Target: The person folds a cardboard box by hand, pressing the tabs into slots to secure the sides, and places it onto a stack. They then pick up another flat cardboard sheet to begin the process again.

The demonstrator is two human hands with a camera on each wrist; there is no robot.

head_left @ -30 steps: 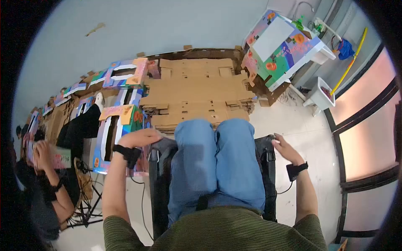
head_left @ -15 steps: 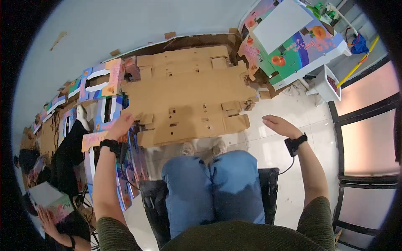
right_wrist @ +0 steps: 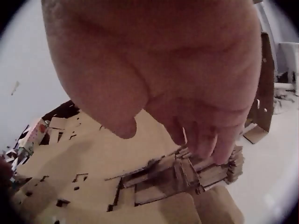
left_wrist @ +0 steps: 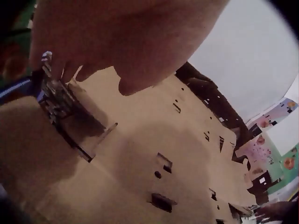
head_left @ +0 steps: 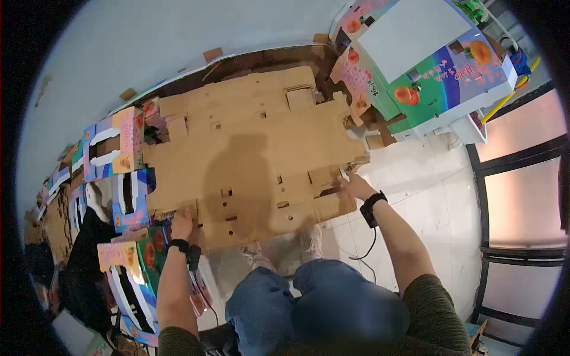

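A stack of flat, die-cut brown cardboard sheets [head_left: 249, 148] lies low in front of me, with slots and notched ends. At its near left edge is my left hand [head_left: 182, 225]; the left wrist view shows its fingertips right by the layered edge and the thumb over the top sheet. My right hand [head_left: 358, 187] is at the right edge. In the right wrist view, its fingers [right_wrist: 224, 144] reach down to the layered side, while the thumb stands apart from them over the top sheet. Both hands' fingers look relaxed.
Printed peach cartons [head_left: 127, 142] lie along the left, beside another person's dark-clothed leg [head_left: 83, 243]. A large printed box [head_left: 439, 77] with a white panel stands back right. White floor tiles [head_left: 415, 178] lie right; a wall [head_left: 178, 35] rises behind.
Both hands have moved from beside my thighs, forward and down, to the cardboard stack's left and right edges. My body now leans over the stack, and my head view has come closer to it.
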